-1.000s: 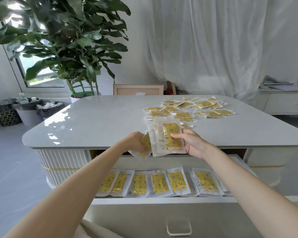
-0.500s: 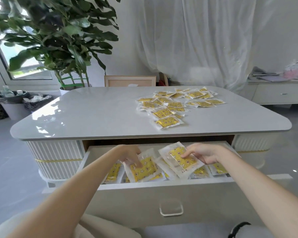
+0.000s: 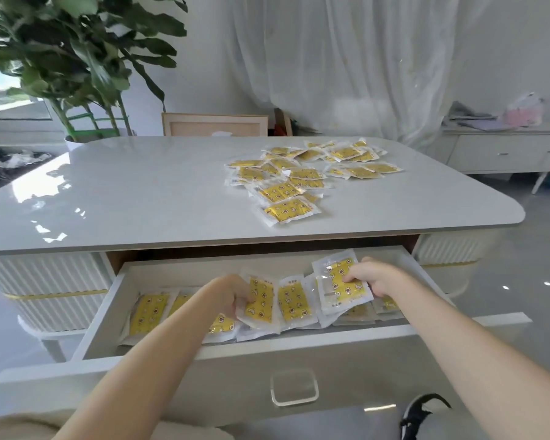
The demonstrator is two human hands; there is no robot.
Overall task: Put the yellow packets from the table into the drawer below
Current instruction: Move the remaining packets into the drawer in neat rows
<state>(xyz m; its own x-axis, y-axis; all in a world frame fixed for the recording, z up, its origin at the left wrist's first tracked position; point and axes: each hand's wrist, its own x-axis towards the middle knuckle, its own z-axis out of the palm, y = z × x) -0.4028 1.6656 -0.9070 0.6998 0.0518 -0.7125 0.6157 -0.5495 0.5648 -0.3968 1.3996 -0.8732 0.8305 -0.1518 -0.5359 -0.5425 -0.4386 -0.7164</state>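
Observation:
The white drawer [image 3: 299, 342] under the table stands pulled out, with a row of yellow packets lying in it. My left hand [image 3: 232, 295] is inside the drawer and grips a yellow packet [image 3: 261, 301] at its left edge. My right hand [image 3: 375, 279] pinches another yellow packet [image 3: 337, 285] that tilts above the row at the drawer's right side. Several more yellow packets [image 3: 299, 179] lie scattered on the grey tabletop [image 3: 140, 192], right of centre.
A large potted plant [image 3: 77, 65] stands behind the table's left corner. A wooden frame [image 3: 215, 125] leans behind the table. A low white cabinet [image 3: 502, 150] sits at the right. The drawer front carries a clear handle [image 3: 294, 387].
Both hands came down from the table edge into the drawer with their packets. The left packet has turned upright in the row; the right one hangs over the drawer's right side.

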